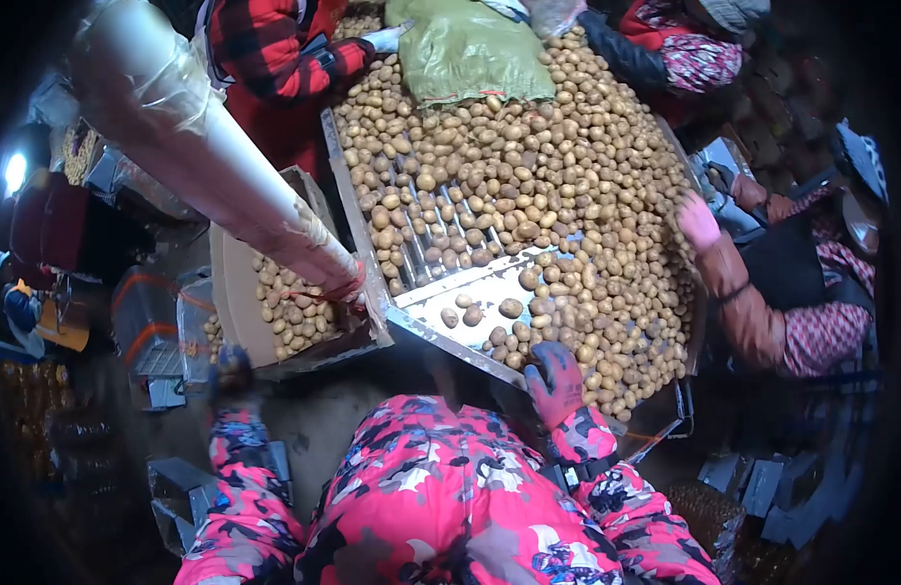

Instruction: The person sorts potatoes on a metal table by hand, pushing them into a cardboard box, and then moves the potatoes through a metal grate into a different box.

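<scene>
My right hand [555, 383], in a red and dark-blue glove, rests at the near edge of the sorting table [450, 343]. Its thumb stands apart from the fingers, and nothing shows in it. Right beside it, loose potatoes [606, 331] are heaped. A few single potatoes [473, 315] lie on the bare white metal near the front corner. My left hand [233, 373], in a dark glove, is by the near left corner of a cardboard box [238, 283] of potatoes. Blur and shadow hide its fingers.
A plastic-wrapped post [226, 175] slants across the table's left side. On the far potatoes lies a green woven sack [470, 54]. Co-workers stand around: a checked sleeve [265, 49] at far left, a pink-gloved hand [699, 222] at right. Crates [158, 327] stand at left.
</scene>
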Demonstrator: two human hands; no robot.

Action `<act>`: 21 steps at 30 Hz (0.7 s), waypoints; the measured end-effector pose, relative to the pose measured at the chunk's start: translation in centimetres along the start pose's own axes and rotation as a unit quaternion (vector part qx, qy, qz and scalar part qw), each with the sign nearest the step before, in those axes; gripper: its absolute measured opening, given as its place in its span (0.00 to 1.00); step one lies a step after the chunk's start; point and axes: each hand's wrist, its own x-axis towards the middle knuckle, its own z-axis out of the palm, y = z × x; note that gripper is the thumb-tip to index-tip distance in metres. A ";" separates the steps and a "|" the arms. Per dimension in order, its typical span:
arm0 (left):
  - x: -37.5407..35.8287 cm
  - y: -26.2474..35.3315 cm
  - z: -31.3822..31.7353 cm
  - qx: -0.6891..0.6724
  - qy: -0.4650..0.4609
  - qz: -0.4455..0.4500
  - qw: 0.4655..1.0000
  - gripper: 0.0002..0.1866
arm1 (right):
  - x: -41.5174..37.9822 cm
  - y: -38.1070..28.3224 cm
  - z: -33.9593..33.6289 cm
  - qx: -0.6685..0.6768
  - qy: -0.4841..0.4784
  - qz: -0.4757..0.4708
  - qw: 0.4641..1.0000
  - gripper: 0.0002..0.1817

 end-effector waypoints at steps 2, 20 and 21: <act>2.9 -4.4 1.7 -0.050 -0.084 -0.151 0.984 0.25 | -0.9 -0.4 -0.2 -0.022 -0.005 0.015 1.000 0.23; 3.4 8.1 -3.7 -0.847 -0.155 -0.319 0.396 0.28 | -17.0 10.0 -10.9 -0.228 0.066 0.264 0.935 0.33; 4.0 11.3 -5.4 -0.856 -0.225 -0.266 0.382 0.28 | -16.7 11.2 -11.6 -0.259 0.075 0.290 0.918 0.35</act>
